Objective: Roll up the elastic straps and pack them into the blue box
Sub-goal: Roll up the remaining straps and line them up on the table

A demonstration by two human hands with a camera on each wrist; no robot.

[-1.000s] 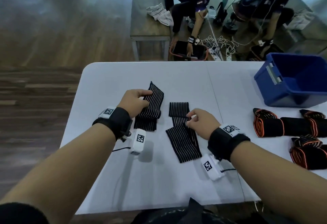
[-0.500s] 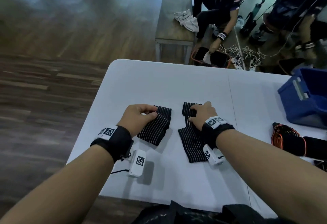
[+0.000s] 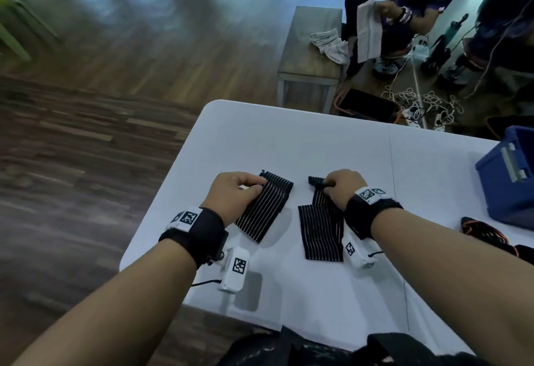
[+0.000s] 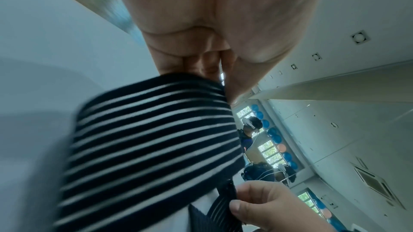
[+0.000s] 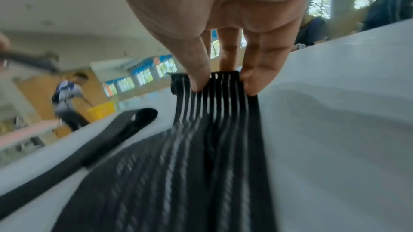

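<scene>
A white table (image 3: pixel 318 146) is seen across the centre and lower right of the head view. Two black striped straps are laid on it at mid-frame, apart from each other. The left strap (image 3: pixel 264 209) is folded over on itself and lies slanted; its far end is gripped by the left hand (image 3: pixel 234 195), with the fingers curled onto the upper surface and the thumb set against the edge. In the left wrist view the fold (image 4: pixel 152 147) is seen pinched between thumb and fingers. The right strap (image 3: pixel 322 229) is laid flat toward the lower centre; its far end is held by the right hand (image 3: pixel 342 189), thumb and fingertips (image 5: pixel 198 78) closed narrowly on the bunched end. A blue box (image 3: pixel 511 174) stands at the right edge of the frame, well apart from both straps. An orange-edged strap (image 3: pixel 482 234) is noted just below the box.
</scene>
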